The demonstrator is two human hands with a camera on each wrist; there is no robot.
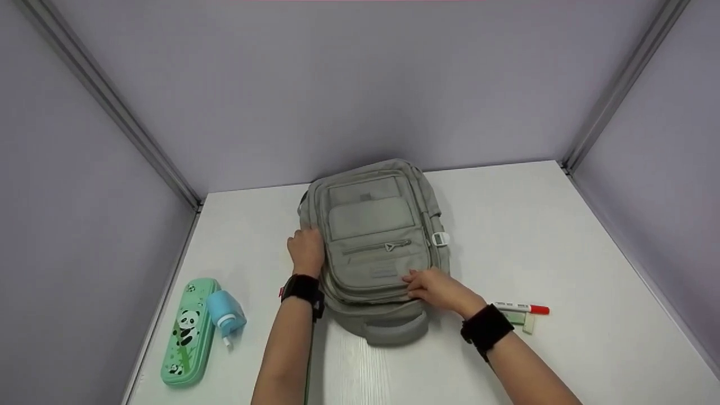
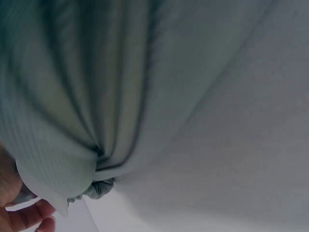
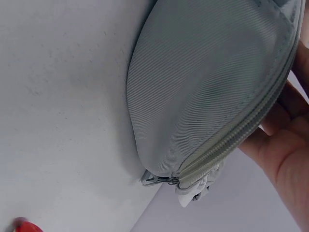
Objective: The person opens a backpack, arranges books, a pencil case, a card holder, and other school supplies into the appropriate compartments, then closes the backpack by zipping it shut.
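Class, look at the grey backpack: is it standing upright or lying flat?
Lying flat: the backpack rests front pocket up on the table.

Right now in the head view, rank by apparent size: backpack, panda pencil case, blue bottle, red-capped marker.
1. backpack, by far the largest.
2. panda pencil case.
3. and 4. blue bottle and red-capped marker: unsure. The marker looks about as long but much thinner; by area the bottle looks bigger.

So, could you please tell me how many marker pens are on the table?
1: a red-capped marker pen lies right of the backpack, beside the right hand's wrist. Others may be hidden inside.
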